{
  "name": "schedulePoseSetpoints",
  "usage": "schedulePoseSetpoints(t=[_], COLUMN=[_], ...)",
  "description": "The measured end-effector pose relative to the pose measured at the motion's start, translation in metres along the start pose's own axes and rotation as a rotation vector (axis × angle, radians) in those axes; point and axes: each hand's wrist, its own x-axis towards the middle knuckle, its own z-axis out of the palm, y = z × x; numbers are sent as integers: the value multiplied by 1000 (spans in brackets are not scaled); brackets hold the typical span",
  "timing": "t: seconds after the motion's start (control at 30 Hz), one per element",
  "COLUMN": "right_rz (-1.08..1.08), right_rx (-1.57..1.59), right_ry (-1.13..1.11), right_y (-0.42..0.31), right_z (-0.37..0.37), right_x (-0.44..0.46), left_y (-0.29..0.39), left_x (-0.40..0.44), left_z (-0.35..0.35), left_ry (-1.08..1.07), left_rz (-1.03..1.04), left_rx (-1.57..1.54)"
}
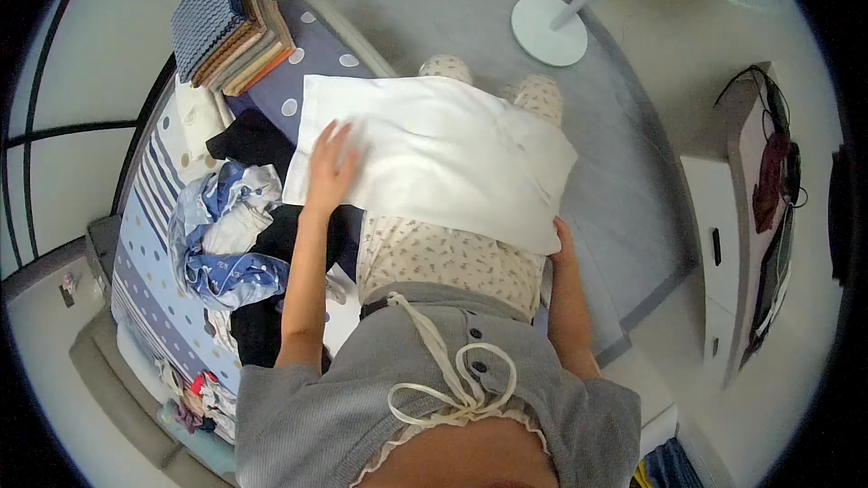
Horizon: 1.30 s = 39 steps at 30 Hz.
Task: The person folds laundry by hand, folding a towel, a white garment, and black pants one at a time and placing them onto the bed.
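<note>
A white cloth (pixel 434 149) lies spread across the person's lap, over patterned trousers (pixel 443 258). My left hand (pixel 333 167) rests on or just over the cloth's left part, its fingers apart and slightly blurred. At the cloth's lower right corner, my right hand (pixel 562 242) holds the edge, with the fingers partly hidden by the fabric. Beside my left forearm is a loose heap of clothes, with a blue and white garment (pixel 237 276) and black pieces (pixel 253 140).
A stack of folded cloths (pixel 231 32) sits at the bed's far corner. The bed (pixel 145 244) extends along the left. A white fan base (pixel 549 30) stands on the floor ahead. At right is a white cabinet (pixel 712 244) with cables and dark items on top.
</note>
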Motion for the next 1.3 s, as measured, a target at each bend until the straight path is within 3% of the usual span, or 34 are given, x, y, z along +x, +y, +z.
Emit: schedulePoseSetpoints(t=[0.13, 0.3, 0.4, 0.43, 0.5, 0.6, 0.77, 0.93, 1.03, 1.2, 1.3], right_rz=[-17, -64, -125, -107, -69, -89, -268, -462, -634, -754, -826], right_rx=[-13, 29, 79, 95, 120, 153, 110, -19, -285, -657, -982], right_ry=[152, 129, 81, 97, 126, 142, 191, 153, 321, 117, 2], right_y=[-3, -10, -9, -10, -16, -20, -34, -93, -139, -180, -168], right_z=[-20, -9, -2, 0, 5, 16, 13, 35, 99, 210, 301], right_x=[8, -4, -6, -7, -11, -15, -27, -74, -117, -149, -146], left_y=[-22, -28, -12, -4, 40, 126, 138, 131, 136, 136, 132], left_x=[-22, -38, -27, -21, 6, 40, 48, 29, 25, 22, 27], left_z=[43, 29, 27, 31, 44, 83, 187, 196, 194, 198, 191], left_ry=[-284, -368, -388, -301, -243, -282, -418, -364, -339, -335, -295], left_rz=[-26, 94, 17, 11, 260, 395, 285, 228, 203, 119, 175], left_rx=[135, 332, 376, 253, 120, -15, 19, 12, -18, -168, -442])
